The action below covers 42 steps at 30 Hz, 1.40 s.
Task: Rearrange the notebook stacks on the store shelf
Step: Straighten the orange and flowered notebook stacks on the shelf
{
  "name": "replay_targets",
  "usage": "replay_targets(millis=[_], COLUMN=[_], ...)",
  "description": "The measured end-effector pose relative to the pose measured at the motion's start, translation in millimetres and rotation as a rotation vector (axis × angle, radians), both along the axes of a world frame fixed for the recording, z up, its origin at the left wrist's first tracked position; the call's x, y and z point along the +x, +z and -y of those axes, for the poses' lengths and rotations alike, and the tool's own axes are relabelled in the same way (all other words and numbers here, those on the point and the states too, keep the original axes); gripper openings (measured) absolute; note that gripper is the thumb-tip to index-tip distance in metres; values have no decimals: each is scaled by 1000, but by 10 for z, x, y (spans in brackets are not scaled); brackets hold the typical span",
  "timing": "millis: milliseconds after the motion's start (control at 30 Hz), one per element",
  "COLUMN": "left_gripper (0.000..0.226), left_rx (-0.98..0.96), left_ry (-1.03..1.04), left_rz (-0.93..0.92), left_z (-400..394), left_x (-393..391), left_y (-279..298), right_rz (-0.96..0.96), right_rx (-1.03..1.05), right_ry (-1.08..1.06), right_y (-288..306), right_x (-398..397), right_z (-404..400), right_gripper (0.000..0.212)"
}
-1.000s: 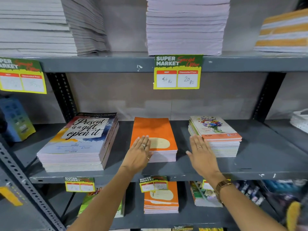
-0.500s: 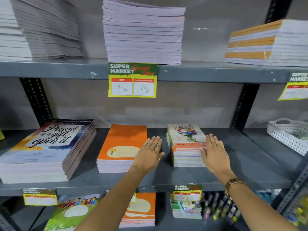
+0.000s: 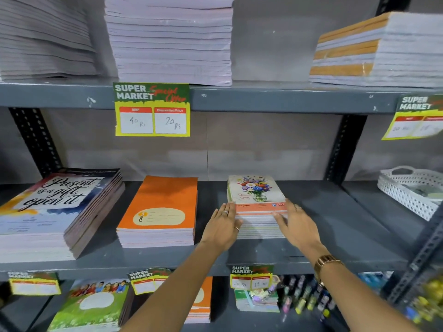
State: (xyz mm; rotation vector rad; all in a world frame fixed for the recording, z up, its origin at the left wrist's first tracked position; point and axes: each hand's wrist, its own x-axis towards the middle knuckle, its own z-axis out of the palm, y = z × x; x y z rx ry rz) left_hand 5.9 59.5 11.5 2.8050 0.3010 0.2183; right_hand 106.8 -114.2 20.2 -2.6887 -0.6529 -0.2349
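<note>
**Middle Shelf: Three Stacks, Both Hands at the Floral Stack**

The middle shelf [image 3: 335, 216] carries three notebook stacks. At the left of the frame lies the tallest, the lettered stack [image 3: 55, 212], with a cover reading "Present is a gift, open it". At centre lies the orange stack [image 3: 160, 212], with a cream oval label on the top cover. Right of centre lies the floral stack [image 3: 256, 200], the narrowest of the three; its top cover shows a vase of flowers above an orange band.

Your left hand [image 3: 221, 227] lies flat against the left side of the floral stack, fingers straight and spread, gripping nothing. Your right hand [image 3: 296, 226] lies against the stack's front right corner, fingers likewise extended and spread, thumb on the page edges. The stack sits between your two palms, resting on the shelf. A watch [image 3: 324, 265] is on your right wrist.

The upper shelf [image 3: 263, 97] holds three further stacks. A price tag [image 3: 152, 110] hangs from its front edge. One white perforated basket [image 3: 407, 190] stands at the right edge of the frame.
</note>
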Motion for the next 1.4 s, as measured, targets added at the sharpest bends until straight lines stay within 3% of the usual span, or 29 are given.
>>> replay_targets(millis=[267,700,1400], left_gripper=[54,58,61], left_rx=[-141,-189,-232], left_ry=[82,114,117], left_rz=[27,16,29], left_z=[-10,47,124], left_x=[-18,-81,-154], left_y=[-24,-44,30], right_rz=[-15,36,30], right_rx=[70,-23,89], right_ry=[18,38,34], right_y=[-48,-59,-99], right_x=[-102,-99,-97], right_z=[-19,-7,1], right_gripper=[52,46,43])
